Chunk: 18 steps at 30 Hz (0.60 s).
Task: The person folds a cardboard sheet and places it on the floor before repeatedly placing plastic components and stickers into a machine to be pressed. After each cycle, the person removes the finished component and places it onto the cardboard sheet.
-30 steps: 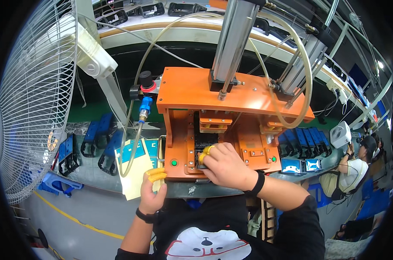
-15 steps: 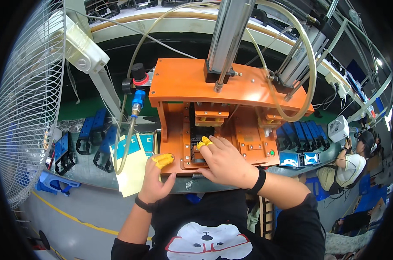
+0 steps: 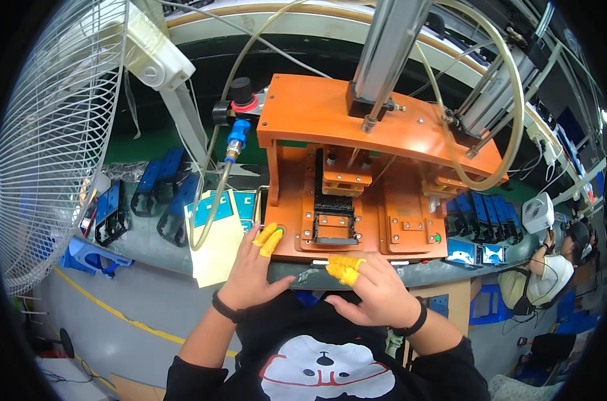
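Observation:
An orange pneumatic press (image 3: pixel 357 107) stands in front of me on the bench. In its left fixture lies a black plastic frame (image 3: pixel 335 239), partly under the raised press head. My left hand (image 3: pixel 250 277), with yellow finger cots on its fingers, reaches to the green button (image 3: pixel 280 230) at the base's front left corner; its fingertips are at or on it. My right hand (image 3: pixel 378 291) hovers by the front edge of the bench, near the press. Its fingers, some in yellow cots, are stretched out with the thumb apart, holding nothing.
Blue-and-black frames (image 3: pixel 109 208) lie on the bench at left, with more frames (image 3: pixel 487 212) at right. Cream sheets (image 3: pixel 213 250) lie beside the press under a hose. A wire-guarded fan (image 3: pixel 56 147) fills the left side. A person (image 3: pixel 554 267) sits at far right.
My right hand has drawn back from the fixture to the bench edge, uncovering the black frame. My left hand has moved to the green button. The whole view has shifted a little.

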Each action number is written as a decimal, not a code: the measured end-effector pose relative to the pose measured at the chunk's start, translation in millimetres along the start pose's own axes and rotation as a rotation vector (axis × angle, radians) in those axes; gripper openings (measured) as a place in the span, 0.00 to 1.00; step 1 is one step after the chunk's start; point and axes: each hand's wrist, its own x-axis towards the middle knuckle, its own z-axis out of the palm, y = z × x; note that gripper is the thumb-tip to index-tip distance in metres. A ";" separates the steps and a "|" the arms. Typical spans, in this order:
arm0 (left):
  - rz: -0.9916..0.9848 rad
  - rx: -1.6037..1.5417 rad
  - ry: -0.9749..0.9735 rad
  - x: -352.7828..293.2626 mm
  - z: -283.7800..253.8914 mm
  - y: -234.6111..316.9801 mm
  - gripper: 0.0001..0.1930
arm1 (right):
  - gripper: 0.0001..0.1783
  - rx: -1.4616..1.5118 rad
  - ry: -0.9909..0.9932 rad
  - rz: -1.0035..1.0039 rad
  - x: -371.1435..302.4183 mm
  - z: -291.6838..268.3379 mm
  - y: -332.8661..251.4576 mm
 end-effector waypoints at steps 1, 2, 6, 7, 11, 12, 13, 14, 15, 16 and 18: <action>0.004 -0.018 0.023 -6.5 -1.8 -2.9 0.42 | 0.26 0.085 -0.037 0.061 -8.4 3.1 1.6; -0.004 -0.012 0.021 -18.2 -0.2 -8.6 0.42 | 0.26 0.169 -0.075 0.121 -16.8 7.0 3.2; -0.249 0.156 0.103 -64.0 10.4 -31.5 0.40 | 0.26 0.319 -0.052 0.296 -56.0 30.7 12.9; -0.277 0.216 0.039 -72.4 11.0 -37.0 0.37 | 0.22 0.376 -0.041 0.377 -61.1 34.9 12.1; -0.283 0.273 -0.119 -81.2 2.3 -40.1 0.30 | 0.16 0.386 -0.091 0.349 -69.1 54.9 23.6; -0.285 0.275 -0.123 -84.9 0.9 -42.9 0.30 | 0.16 0.390 -0.091 0.350 -65.5 57.1 23.5; -0.272 0.288 -0.138 -89.3 -0.1 -47.8 0.28 | 0.16 0.387 -0.124 0.346 -62.4 58.6 23.6; -0.258 0.302 -0.151 -93.5 -2.2 -50.5 0.26 | 0.15 0.384 -0.156 0.340 -60.1 60.7 23.1; -0.254 0.302 -0.152 -93.8 -5.8 -50.3 0.26 | 0.15 0.409 -0.171 0.320 -59.0 65.1 25.5; -0.260 0.247 -0.160 -94.0 -11.6 -47.5 0.23 | 0.15 0.408 -0.167 0.321 -57.5 70.2 26.5; -0.263 0.195 -0.169 -94.7 -22.4 -42.1 0.21 | 0.15 0.513 -0.261 0.338 -53.7 81.9 26.6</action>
